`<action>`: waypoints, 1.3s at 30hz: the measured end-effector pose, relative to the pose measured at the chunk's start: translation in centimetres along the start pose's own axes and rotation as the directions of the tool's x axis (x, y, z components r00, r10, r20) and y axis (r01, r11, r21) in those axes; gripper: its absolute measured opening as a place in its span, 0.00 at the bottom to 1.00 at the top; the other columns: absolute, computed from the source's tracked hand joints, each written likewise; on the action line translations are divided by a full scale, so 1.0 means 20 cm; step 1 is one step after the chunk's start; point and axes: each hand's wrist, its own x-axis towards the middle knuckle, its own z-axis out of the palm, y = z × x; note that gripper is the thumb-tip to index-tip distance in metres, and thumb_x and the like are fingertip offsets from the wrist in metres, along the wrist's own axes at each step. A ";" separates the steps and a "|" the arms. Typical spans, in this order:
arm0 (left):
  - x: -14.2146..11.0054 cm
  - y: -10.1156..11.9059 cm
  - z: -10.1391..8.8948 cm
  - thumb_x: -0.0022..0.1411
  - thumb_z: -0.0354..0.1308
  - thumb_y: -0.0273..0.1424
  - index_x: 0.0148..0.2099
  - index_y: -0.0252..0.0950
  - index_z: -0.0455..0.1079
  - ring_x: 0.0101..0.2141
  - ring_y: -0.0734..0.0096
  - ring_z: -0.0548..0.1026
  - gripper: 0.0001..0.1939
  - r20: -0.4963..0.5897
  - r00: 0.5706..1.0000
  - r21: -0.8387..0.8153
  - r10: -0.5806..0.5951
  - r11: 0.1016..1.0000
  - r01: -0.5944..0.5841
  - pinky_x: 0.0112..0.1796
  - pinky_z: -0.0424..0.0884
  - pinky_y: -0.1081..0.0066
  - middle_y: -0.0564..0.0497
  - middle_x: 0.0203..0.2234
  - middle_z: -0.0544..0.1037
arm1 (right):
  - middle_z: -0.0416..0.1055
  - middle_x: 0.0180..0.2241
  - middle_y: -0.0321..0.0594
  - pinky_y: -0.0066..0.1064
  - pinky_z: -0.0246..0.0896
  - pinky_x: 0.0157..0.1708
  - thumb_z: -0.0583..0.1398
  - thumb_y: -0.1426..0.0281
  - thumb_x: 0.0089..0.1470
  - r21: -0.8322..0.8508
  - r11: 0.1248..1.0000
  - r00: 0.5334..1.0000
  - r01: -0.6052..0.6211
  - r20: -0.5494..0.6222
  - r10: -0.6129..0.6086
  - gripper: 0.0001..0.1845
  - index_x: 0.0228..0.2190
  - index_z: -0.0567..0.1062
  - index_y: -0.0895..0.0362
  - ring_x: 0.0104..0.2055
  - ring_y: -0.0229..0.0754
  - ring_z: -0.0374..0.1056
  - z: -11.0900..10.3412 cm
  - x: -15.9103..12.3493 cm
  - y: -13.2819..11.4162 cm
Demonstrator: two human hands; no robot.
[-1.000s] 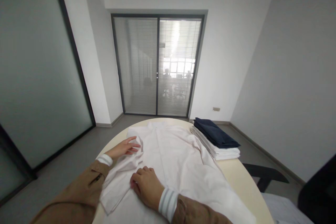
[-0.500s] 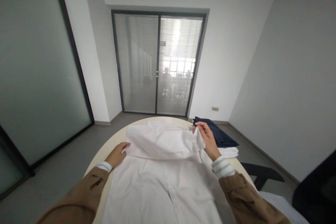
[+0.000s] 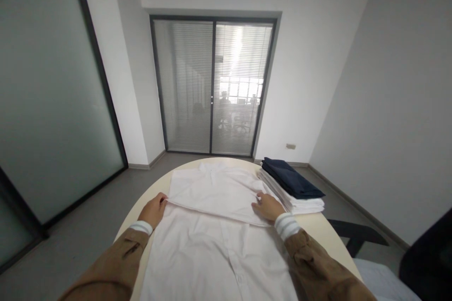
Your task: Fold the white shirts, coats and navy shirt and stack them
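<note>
White shirt (image 3: 197, 249) spread over table (image 3: 326, 240), lower middle of frame, folded layer (image 3: 212, 197) across upper part. Left hand (image 3: 154, 210), left of centre, pinches layer's edge; right hand (image 3: 269, 207), right of centre, touches layer, fingers slightly apart, grip unclear from here. Step seemingly straightening fold; next move likely needs light, even tension.

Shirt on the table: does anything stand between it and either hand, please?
Nothing visible does: the left hand and right hand both touch the shirt. The folded stack lies to the right, not between them.
</note>
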 end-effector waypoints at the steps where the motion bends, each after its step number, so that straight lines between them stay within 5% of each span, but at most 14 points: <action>1: 0.00 0.00 0.00 0.67 0.44 0.32 0.42 0.40 0.64 0.36 0.60 0.77 0.08 -0.008 0.999 0.019 -0.050 0.999 0.050 0.40 0.69 0.66 0.47 0.33 0.78 | 0.75 0.45 0.55 0.40 0.61 0.47 0.59 0.60 0.54 -0.005 1.000 1.000 -0.017 0.007 0.017 0.23 0.48 0.74 0.61 0.48 0.54 0.71 0.01 0.01 0.01; 6: 0.01 -0.01 0.00 0.64 0.45 0.24 0.44 0.41 0.65 0.42 0.62 0.77 0.11 0.007 0.999 0.093 -0.045 0.995 0.044 0.43 0.68 0.69 0.47 0.39 0.79 | 0.77 0.44 0.48 0.34 0.60 0.46 0.61 0.63 0.53 0.011 1.000 0.999 -0.027 0.038 0.026 0.17 0.43 0.77 0.57 0.47 0.48 0.72 -0.01 0.03 0.06; 14: -0.01 -0.02 0.01 0.64 0.47 0.24 0.51 0.38 0.64 0.47 0.60 0.75 0.14 0.071 0.997 0.226 0.032 0.973 -0.047 0.48 0.66 0.66 0.43 0.45 0.76 | 0.76 0.44 0.49 0.37 0.61 0.48 0.61 0.64 0.53 0.052 0.997 0.991 0.064 0.115 -0.069 0.26 0.54 0.70 0.56 0.47 0.50 0.72 -0.04 -0.07 0.06; 17: 0.00 -0.01 0.00 0.63 0.46 0.22 0.51 0.38 0.65 0.49 0.58 0.73 0.16 0.084 0.992 0.251 0.099 0.961 -0.117 0.49 0.65 0.65 0.42 0.46 0.76 | 0.74 0.48 0.52 0.38 0.60 0.51 0.64 0.62 0.49 0.154 0.982 0.972 0.111 0.191 -0.140 0.37 0.59 0.64 0.59 0.51 0.52 0.70 -0.06 -0.13 0.04; 22: 0.08 0.00 -0.05 0.62 0.43 0.21 0.49 0.39 0.69 0.43 0.54 0.76 0.18 0.119 0.992 0.361 0.028 0.930 -0.069 0.44 0.66 0.61 0.40 0.39 0.77 | 0.53 0.66 0.54 0.37 0.54 0.59 0.73 0.61 0.33 0.382 0.922 0.902 0.061 0.375 -0.215 0.67 0.67 0.45 0.54 0.63 0.53 0.59 -0.10 -0.23 0.04; 25: 0.16 0.00 -0.09 0.59 0.47 0.20 0.47 0.39 0.71 0.42 0.56 0.76 0.18 0.184 0.983 0.351 0.013 0.933 -0.078 0.44 0.66 0.63 0.42 0.38 0.77 | 0.47 0.68 0.54 0.40 0.45 0.64 0.73 0.58 0.30 0.404 0.906 0.845 0.128 0.433 -0.313 0.75 0.68 0.34 0.53 0.67 0.54 0.52 -0.11 -0.30 0.04; 28: 0.19 0.04 -0.09 0.60 0.49 0.24 0.47 0.39 0.73 0.42 0.57 0.77 0.16 0.231 0.973 0.322 0.010 0.943 -0.086 0.43 0.67 0.64 0.42 0.40 0.78 | 0.42 0.69 0.58 0.41 0.38 0.66 0.73 0.57 0.29 0.343 0.916 0.830 0.207 0.434 -0.351 0.80 0.67 0.27 0.56 0.69 0.56 0.45 -0.11 -0.37 0.02; 32: 0.15 0.10 -0.01 0.67 0.45 0.38 0.62 0.36 0.64 0.49 0.53 0.75 0.25 0.257 0.964 0.283 0.063 0.949 -0.137 0.49 0.66 0.59 0.37 0.49 0.76 | 0.34 0.69 0.62 0.46 0.33 0.67 0.75 0.56 0.22 0.199 0.959 0.852 0.203 0.446 -0.273 0.86 0.67 0.26 0.60 0.71 0.61 0.35 -0.09 -0.43 0.03; 36: 0.09 0.09 0.10 0.65 0.46 0.49 0.68 0.33 0.55 0.64 0.48 0.58 0.36 0.257 0.962 0.322 0.095 0.930 -0.178 0.61 0.50 0.49 0.35 0.65 0.60 | 0.34 0.69 0.61 0.48 0.31 0.68 0.75 0.54 0.17 0.118 0.973 0.853 0.198 0.467 -0.231 0.87 0.68 0.30 0.61 0.71 0.62 0.32 -0.08 -0.44 0.10; 39: 0.09 0.08 0.13 0.66 0.46 0.49 0.69 0.35 0.54 0.65 0.47 0.54 0.35 0.219 0.972 0.350 0.085 0.923 -0.160 0.62 0.42 0.43 0.37 0.66 0.57 | 0.30 0.70 0.61 0.46 0.29 0.68 0.75 0.52 0.16 0.112 0.973 0.842 0.203 0.487 -0.232 0.86 0.68 0.36 0.64 0.71 0.62 0.28 -0.10 -0.43 0.16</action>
